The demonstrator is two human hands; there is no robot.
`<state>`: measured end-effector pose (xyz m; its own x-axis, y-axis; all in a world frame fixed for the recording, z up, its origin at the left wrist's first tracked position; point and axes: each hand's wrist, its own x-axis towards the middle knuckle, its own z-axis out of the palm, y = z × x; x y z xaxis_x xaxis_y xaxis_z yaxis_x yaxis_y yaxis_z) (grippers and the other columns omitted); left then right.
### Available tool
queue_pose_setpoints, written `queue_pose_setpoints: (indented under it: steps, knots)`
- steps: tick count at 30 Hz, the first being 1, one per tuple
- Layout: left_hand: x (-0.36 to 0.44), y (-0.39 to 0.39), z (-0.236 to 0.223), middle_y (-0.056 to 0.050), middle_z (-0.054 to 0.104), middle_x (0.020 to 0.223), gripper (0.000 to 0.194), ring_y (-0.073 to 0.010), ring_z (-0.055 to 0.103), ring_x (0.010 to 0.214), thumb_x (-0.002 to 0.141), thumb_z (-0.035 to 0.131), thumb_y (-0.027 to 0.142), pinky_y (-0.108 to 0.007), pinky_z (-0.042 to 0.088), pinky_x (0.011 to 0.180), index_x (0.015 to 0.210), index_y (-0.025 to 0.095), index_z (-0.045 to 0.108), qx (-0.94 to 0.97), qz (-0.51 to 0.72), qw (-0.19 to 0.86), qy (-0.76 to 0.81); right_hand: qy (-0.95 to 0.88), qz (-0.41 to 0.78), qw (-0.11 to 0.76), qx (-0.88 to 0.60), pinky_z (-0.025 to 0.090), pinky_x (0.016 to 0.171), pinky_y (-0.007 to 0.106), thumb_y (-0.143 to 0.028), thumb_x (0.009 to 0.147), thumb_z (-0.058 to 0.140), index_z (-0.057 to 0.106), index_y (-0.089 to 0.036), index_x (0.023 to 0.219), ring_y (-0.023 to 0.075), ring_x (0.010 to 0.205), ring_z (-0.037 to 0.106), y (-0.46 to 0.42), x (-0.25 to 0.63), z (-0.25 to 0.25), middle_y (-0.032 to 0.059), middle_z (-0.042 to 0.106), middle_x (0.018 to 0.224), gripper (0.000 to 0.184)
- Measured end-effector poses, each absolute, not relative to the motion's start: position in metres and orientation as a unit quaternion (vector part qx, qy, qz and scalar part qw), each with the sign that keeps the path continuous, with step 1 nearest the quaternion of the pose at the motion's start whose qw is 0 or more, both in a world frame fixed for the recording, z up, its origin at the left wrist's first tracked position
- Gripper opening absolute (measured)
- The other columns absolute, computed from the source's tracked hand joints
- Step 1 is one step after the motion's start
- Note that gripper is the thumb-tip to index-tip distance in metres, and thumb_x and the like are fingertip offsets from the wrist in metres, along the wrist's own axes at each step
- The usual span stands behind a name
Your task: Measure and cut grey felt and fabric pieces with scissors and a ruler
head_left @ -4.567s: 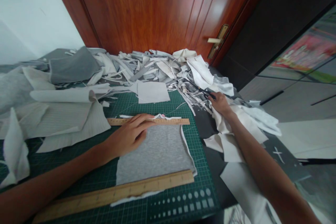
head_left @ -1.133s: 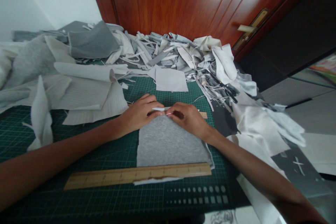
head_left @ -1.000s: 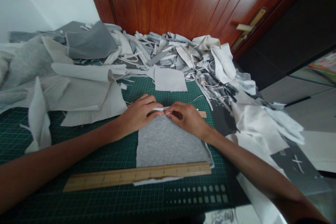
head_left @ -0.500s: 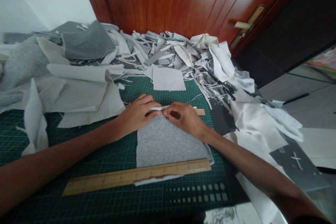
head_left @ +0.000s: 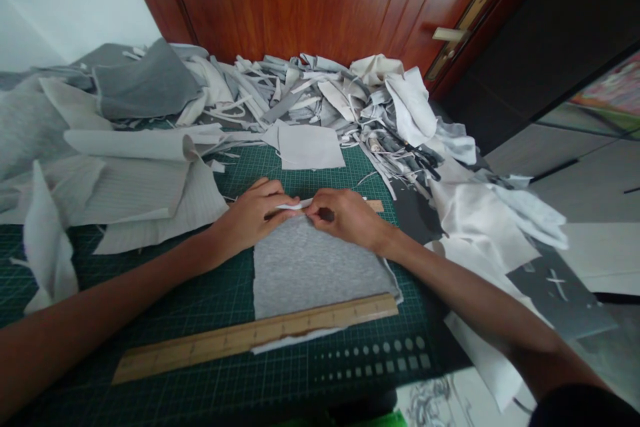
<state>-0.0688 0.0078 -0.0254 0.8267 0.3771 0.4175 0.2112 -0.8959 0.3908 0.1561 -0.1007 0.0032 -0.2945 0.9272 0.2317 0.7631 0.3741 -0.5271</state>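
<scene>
Heathered light-grey rectangular fabric panel (head_left: 315, 273), dark-green cutting mat (head_left: 210, 300) with pale grid, tan straight wooden ruler (head_left: 255, 331) near its front edge

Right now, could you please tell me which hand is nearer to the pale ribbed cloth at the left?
Left: the left hand is just to the right of the pale ribbed cloth. The right hand is farther from it, beyond the left hand.

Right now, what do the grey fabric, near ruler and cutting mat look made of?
Grey fabric: probably jersey knit, matte; heathered surface, soft uneven edges. Fibre can't be told.
Near ruler: likely wood or bamboo, smooth; tan colour, dark scale marks.
Cutting mat: likely plastic or vinyl, fairly matte; flat green sheet, pale printed grid.
</scene>
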Motion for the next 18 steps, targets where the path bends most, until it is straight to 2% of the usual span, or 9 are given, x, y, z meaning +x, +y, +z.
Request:
queue_pose_setpoints:
  steps: [5, 13, 18]
  knots:
    - [-0.069, 0.008, -0.025, -0.005, 0.066, 0.095, 0.033, -0.0211, 0.056, 0.093, 0.105, 0.054, 0.043, -0.035, 0.047, 0.089, 0.117, 0.022, 0.078, 0.943, 0.237, 0.169, 0.158, -0.796, 0.165, 0.243, -0.529, 0.042, 0.070, 0.028, -0.014, 0.087, 0.064, 0.073, -0.020, 0.085, 0.0128, 0.074, 0.062, -0.099, 0.165, 0.006, 0.0010, 0.071, 0.087, 0.011]
    - [-0.069, 0.008, -0.025, -0.006, 0.065, 0.096, 0.034, -0.0218, 0.056, 0.094, 0.106, 0.054, 0.043, -0.036, 0.047, 0.091, 0.116, 0.020, 0.077, 0.947, 0.231, 0.155, 0.162, -0.788, 0.177, 0.271, -0.524, 0.043, 0.069, 0.027, -0.014, 0.086, 0.065, 0.075, -0.018, 0.086, 0.0125, 0.075, 0.064, -0.100, 0.167, 0.004, 0.0013, 0.073, 0.088, 0.010]
    - [-0.069, 0.008, -0.027, -0.007, 0.066, 0.099, 0.033, -0.0235, 0.056, 0.098, 0.105, 0.056, 0.041, -0.038, 0.047, 0.093, 0.118, 0.018, 0.075, 0.949, 0.231, 0.143, 0.160, -0.777, 0.199, 0.283, -0.526, 0.041, 0.066, 0.026, -0.015, 0.085, 0.066, 0.074, -0.018, 0.084, 0.0103, 0.068, 0.059, -0.098, 0.171, 0.007, 0.0000, 0.071, 0.081, 0.008]
